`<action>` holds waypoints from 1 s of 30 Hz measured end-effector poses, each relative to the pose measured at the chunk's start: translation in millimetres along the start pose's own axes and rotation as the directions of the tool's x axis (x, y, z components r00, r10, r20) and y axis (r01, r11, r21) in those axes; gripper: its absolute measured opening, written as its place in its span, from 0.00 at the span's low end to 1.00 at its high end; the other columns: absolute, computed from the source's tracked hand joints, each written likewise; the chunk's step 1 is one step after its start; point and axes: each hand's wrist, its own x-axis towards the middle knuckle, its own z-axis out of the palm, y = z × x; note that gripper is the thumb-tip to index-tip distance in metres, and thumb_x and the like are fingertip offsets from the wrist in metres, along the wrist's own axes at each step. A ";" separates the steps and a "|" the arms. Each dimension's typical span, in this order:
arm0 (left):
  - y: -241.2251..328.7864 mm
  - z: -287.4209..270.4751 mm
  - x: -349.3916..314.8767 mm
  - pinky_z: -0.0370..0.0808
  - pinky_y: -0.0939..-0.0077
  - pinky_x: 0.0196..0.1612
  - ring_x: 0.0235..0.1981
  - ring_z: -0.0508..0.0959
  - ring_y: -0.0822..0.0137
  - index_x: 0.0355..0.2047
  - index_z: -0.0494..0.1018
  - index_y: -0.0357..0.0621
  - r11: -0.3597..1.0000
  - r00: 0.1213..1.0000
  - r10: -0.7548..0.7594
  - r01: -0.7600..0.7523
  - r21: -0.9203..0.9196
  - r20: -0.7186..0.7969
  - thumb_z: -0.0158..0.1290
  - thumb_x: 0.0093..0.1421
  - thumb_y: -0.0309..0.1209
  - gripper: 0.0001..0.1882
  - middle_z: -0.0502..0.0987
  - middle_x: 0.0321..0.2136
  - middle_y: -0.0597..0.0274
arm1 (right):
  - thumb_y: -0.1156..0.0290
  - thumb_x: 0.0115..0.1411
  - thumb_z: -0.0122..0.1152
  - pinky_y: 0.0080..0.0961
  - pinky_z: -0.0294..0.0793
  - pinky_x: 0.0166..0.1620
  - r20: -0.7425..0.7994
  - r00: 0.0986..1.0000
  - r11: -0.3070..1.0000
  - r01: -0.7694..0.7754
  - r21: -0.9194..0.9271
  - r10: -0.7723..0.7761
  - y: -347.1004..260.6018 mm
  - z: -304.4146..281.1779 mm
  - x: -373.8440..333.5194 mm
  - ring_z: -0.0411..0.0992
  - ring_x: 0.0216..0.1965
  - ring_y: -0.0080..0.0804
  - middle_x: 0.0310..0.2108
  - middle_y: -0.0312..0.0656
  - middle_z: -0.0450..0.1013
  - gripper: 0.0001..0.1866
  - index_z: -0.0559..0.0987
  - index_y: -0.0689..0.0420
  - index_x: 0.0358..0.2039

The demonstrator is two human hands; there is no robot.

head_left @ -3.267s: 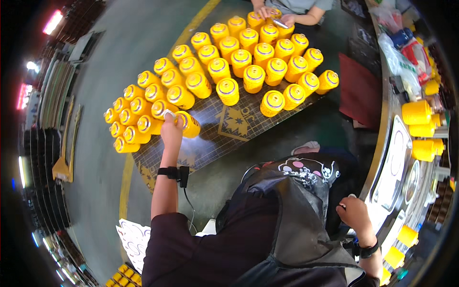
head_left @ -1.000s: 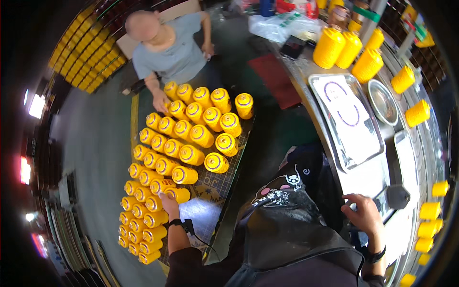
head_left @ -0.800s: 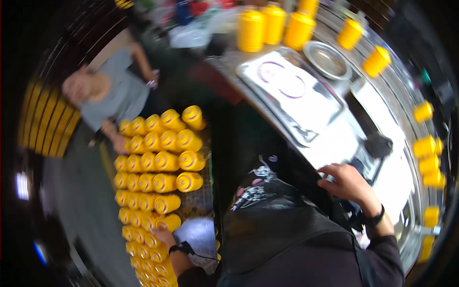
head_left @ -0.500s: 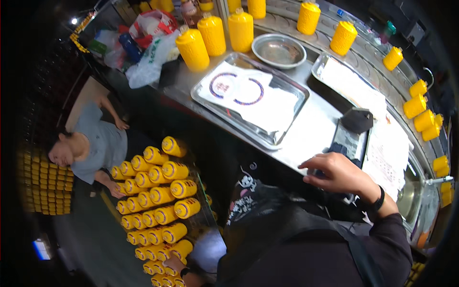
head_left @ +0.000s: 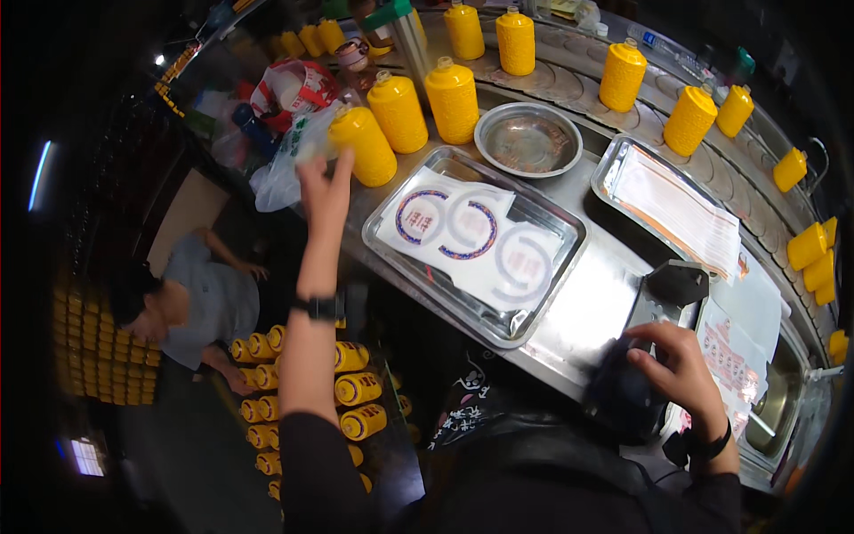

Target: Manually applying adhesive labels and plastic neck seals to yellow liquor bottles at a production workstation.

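My left hand (head_left: 325,191) reaches up to the nearest of several yellow bottles, with thumb and fingers apart. This yellow bottle (head_left: 366,151) stands upright with a textured surface; whether the fingertips touch it is blurred. My right hand (head_left: 672,356) is at the counter's near edge, fingers loosely bent and apart, beside a dark rounded thing (head_left: 623,396) whose kind I cannot make out. Between the hands lies a metal tray (head_left: 418,294) holding white label sheets (head_left: 463,231) with curved blue-and-red bands.
A round metal bowl (head_left: 528,141) and a second tray (head_left: 614,165) of paper strips sit behind. A curved conveyor (head_left: 569,93) carries yellow bottles. A sink (head_left: 769,427) is at right. Bottles stand in rows (head_left: 360,389) at lower left, near a person (head_left: 209,294) in grey.
My left hand has gone from the rows of bottles at lower left up to the bottle on the counter. My right hand has shifted slightly down and right. The view has tilted.
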 end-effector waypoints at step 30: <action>218.5 75.7 -195.5 0.72 0.79 0.47 0.41 0.76 0.75 0.48 0.71 0.39 0.673 0.540 0.165 0.550 -0.495 0.825 0.54 0.62 0.33 0.16 0.76 0.41 0.63 | 0.65 0.56 0.59 0.38 0.72 0.32 -0.158 0.984 0.997 0.076 -0.030 -0.079 8.7 25.4 -39.9 0.72 0.28 0.43 0.35 0.48 0.68 0.27 0.66 0.53 0.57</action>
